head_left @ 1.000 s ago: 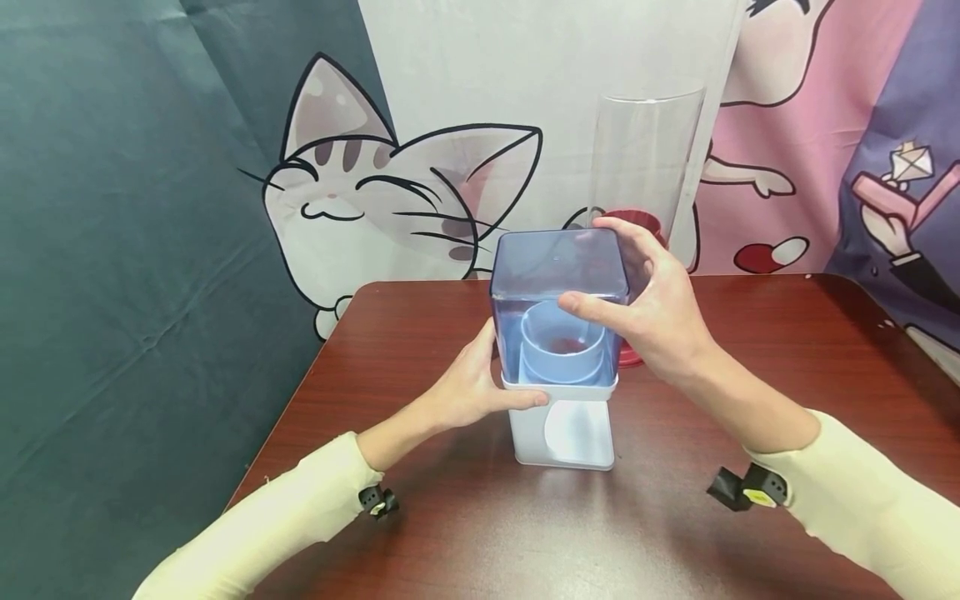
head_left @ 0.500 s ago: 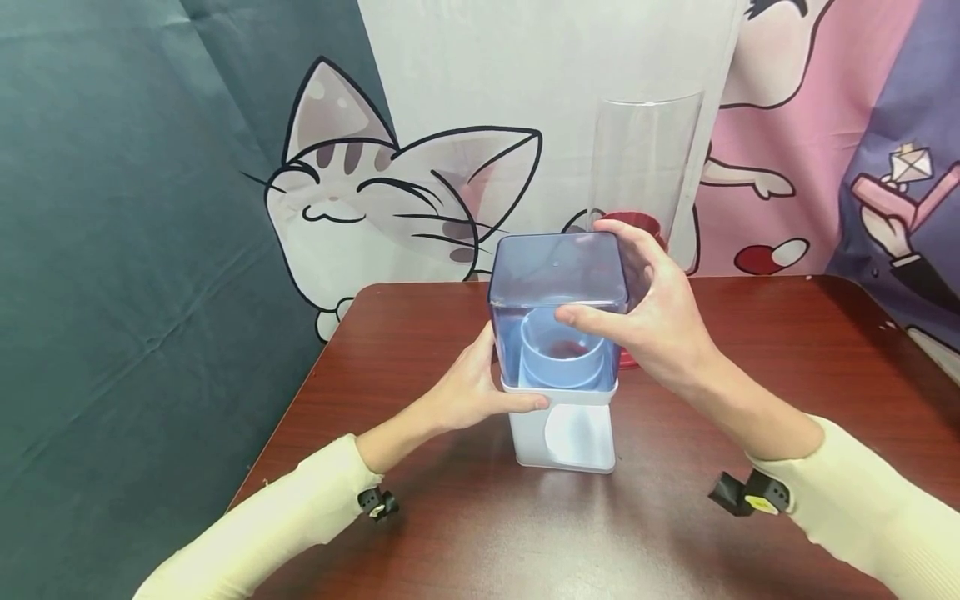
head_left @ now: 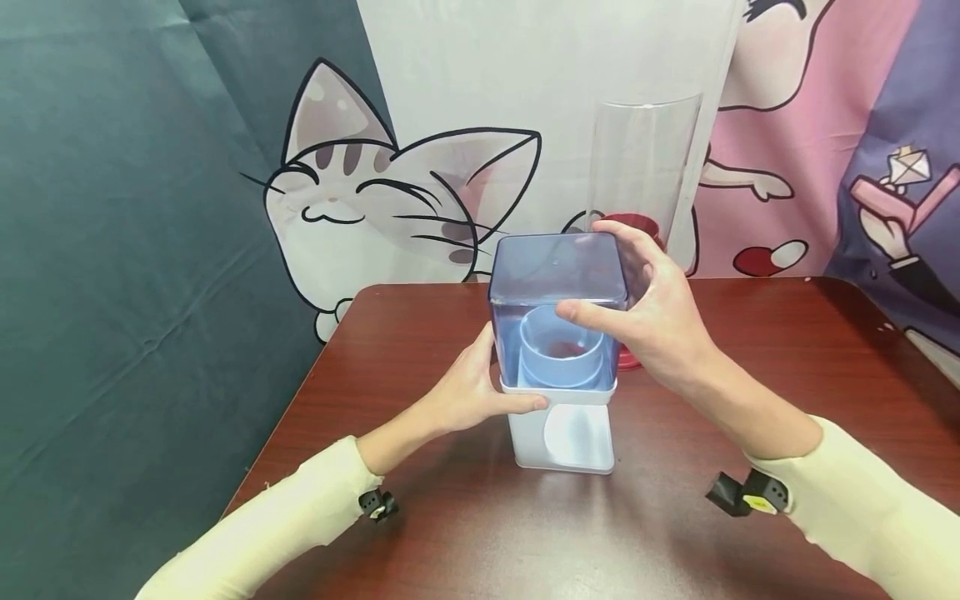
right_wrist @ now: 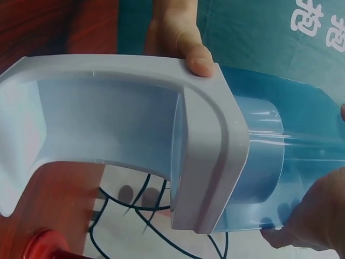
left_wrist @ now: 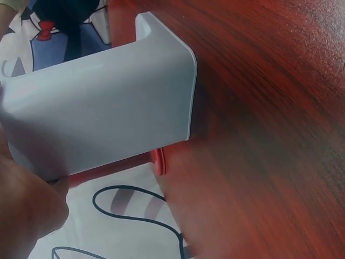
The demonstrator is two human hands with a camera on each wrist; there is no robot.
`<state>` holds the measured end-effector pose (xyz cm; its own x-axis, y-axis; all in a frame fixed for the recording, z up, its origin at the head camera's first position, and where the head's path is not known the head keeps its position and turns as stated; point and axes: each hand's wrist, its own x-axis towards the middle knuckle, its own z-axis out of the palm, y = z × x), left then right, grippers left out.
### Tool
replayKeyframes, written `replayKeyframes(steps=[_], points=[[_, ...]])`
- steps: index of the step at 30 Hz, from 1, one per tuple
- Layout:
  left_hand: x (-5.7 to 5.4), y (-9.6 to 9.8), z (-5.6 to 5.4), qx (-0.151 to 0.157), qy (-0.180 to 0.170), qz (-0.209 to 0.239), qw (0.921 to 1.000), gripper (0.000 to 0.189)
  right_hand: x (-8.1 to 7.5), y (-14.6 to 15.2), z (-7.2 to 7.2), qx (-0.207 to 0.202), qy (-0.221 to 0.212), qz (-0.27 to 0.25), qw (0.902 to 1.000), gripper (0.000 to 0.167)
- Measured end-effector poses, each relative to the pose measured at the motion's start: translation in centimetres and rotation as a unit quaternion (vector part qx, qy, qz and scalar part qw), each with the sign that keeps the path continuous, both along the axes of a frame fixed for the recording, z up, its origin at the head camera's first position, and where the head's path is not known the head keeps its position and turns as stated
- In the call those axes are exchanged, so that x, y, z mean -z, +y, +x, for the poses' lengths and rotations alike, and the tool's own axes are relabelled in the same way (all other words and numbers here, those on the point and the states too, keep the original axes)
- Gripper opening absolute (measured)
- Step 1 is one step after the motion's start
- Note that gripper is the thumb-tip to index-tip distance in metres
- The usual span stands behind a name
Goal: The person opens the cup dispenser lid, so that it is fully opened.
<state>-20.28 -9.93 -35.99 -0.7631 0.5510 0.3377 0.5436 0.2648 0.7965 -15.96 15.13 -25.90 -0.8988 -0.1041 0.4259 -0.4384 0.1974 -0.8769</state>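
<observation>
A white stand (head_left: 528, 437) with a see-through blue box-shaped cover (head_left: 557, 268) on top is upright on the table. Inside the cover is a round, open-topped blue cylinder (head_left: 561, 371). My left hand (head_left: 468, 390) grips the stand at its upper left, thumb across the front just under the white rim. My right hand (head_left: 667, 321) holds the cover's upper right, thumb on the front and fingers toward the back corner. In the right wrist view the cover meets the white collar (right_wrist: 213, 162) and the left thumb presses its edge. The left wrist view shows the stand's plain back (left_wrist: 108, 102).
Behind the cover, a tall clear tube (head_left: 643, 158) with red parts stands on the table, partly hidden by the right hand; its red base (head_left: 628, 358) shows beside the cover. A printed cat backdrop (head_left: 330, 233) hangs behind the brown wooden table (head_left: 420, 533).
</observation>
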Motion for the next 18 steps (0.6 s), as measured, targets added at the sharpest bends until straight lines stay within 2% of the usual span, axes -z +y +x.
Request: replayKeyframes(steps=[8, 18], points=[[-0.16, 0.06, 0.1, -0.004, 0.005, -0.008, 0.9999, 0.102, 0.16, 0.07, 0.18, -0.008, 0.023, -0.001, 0.9997, 0.081], [0.08, 0.09, 0.01, -0.011, -0.009, -0.002, 0.9999, 0.103, -0.05, -0.03, -0.14, -0.017, -0.007, -0.032, 0.9993, 0.074]])
